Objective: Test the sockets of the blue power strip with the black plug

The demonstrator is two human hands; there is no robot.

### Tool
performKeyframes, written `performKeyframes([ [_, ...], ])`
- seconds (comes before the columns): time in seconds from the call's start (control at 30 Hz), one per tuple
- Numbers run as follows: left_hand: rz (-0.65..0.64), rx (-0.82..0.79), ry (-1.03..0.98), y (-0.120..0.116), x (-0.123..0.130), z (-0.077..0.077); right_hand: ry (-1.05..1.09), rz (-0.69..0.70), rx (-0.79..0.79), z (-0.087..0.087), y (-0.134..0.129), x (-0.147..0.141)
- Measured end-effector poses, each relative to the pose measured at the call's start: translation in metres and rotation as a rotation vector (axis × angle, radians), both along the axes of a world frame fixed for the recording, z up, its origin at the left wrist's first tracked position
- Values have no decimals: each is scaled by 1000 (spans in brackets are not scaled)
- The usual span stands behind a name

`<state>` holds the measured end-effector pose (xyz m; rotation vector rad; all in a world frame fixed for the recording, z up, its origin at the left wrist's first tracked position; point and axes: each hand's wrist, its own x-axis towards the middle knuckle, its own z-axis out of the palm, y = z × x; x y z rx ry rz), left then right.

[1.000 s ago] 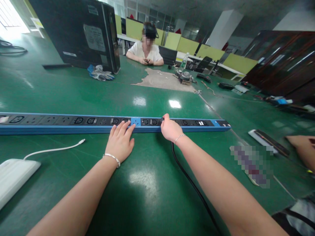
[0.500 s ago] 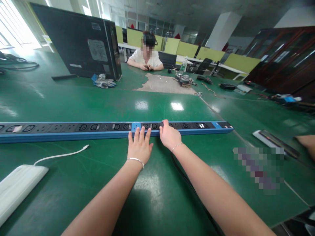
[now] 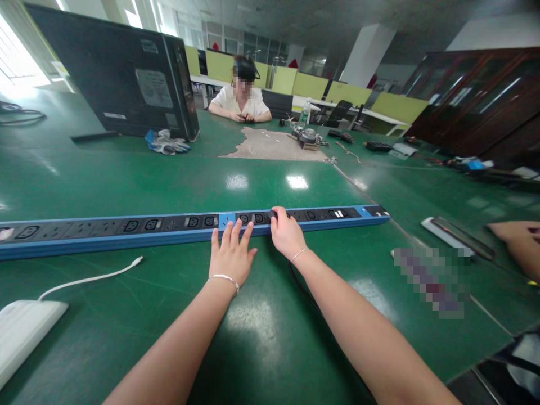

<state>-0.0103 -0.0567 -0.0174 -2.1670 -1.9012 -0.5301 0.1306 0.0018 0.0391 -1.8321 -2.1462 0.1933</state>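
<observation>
A long blue and black power strip [image 3: 184,224] lies across the green table in front of me. My left hand [image 3: 230,259] rests palm down with its fingers spread, fingertips on the strip's near edge by a blue socket. Beside it, my right hand [image 3: 288,236] is closed around a black plug [image 3: 272,214] at the row of sockets. Most of the plug is hidden by the fingers, and I cannot tell how deep it sits. A black cable [image 3: 300,284] trails from under that hand towards me, partly behind the forearm.
At left lies a white box-like device [image 3: 36,315] with a white cable [image 3: 93,278]. A large black computer case [image 3: 109,79] stands farther back, with gloves [image 3: 166,142] beside it. Across the table sits a person [image 3: 240,104]. A flat narrow device [image 3: 447,233] lies at right.
The view has turned slightly, so the table and its things sit a little farther left. Both hands keep their places at the strip, the right still gripping the plug.
</observation>
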Motion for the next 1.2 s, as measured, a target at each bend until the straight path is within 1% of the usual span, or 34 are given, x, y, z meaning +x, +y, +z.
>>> performKeyframes([
  [0.33,-2,-7,-24,0,0,-1,36,-25,64,-12,1,-2],
  [0.43,-1,-14,-34,0,0,-1,13,-5,105,-19,2,-2],
  [0.5,2,-15,-36,0,1,-1,8,3,105,-18,1,-2],
  [0.57,4,-16,-37,0,1,-1,58,-21,87,-9,-1,-1],
  [0.63,7,-20,-33,0,1,-2,166,-72,89,12,-4,1],
  [0.67,8,-22,-28,1,1,-2,221,-97,127,25,-4,3],
  [0.7,9,-24,-24,1,0,-2,243,-103,167,39,-4,6],
  [0.77,8,-26,-19,1,-1,-2,251,-92,191,62,2,15],
  [0.8,7,-26,-17,1,-1,-2,267,-87,184,69,7,23],
  [0.83,5,-26,-15,0,-1,-1,287,-99,172,73,13,33],
  [0.9,7,-26,-9,0,-1,0,325,-160,138,71,26,57],
  [1.03,30,-38,-7,0,1,2,338,-310,12,43,45,113],
  [1.13,32,-33,-6,0,2,1,196,-338,-12,25,50,142],
  [1.2,32,-25,-3,1,1,-1,99,-353,-2,20,51,151],
])
